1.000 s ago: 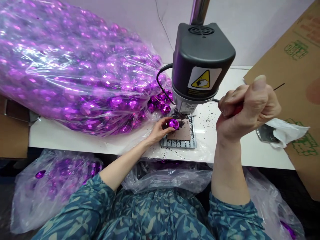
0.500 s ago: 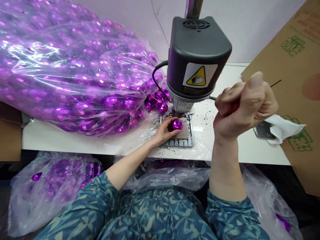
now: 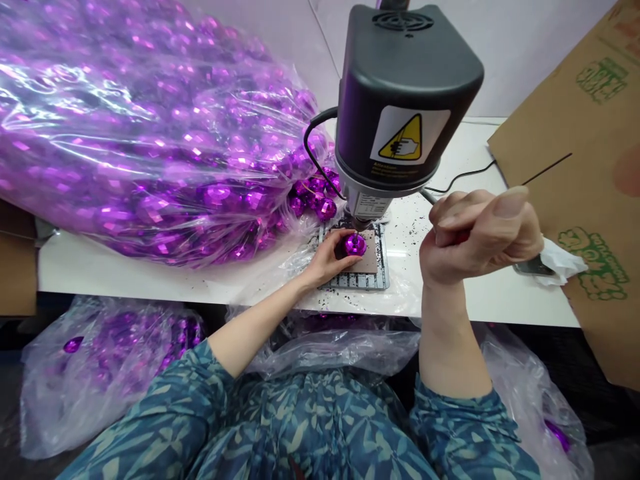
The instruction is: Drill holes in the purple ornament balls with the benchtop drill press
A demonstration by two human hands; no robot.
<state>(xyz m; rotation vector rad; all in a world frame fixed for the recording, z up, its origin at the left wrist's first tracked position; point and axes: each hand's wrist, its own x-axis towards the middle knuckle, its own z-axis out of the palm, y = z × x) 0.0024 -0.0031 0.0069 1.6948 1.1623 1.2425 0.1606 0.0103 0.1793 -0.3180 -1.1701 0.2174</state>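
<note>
The left hand [image 3: 327, 257] holds a shiny purple ball [image 3: 355, 245] in its fingers, on the brown pad [image 3: 369, 261] under the black drill machine [image 3: 405, 100]. The right hand [image 3: 480, 233] is shut tight around a red handle [image 3: 463, 235] above the tabletop [image 3: 150, 283].

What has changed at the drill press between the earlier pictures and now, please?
The right hand, fisted on the red lever, has come down. The left hand still holds the purple bauble on the plate under the black drill head. The bag of baubles is unmoved.
</note>
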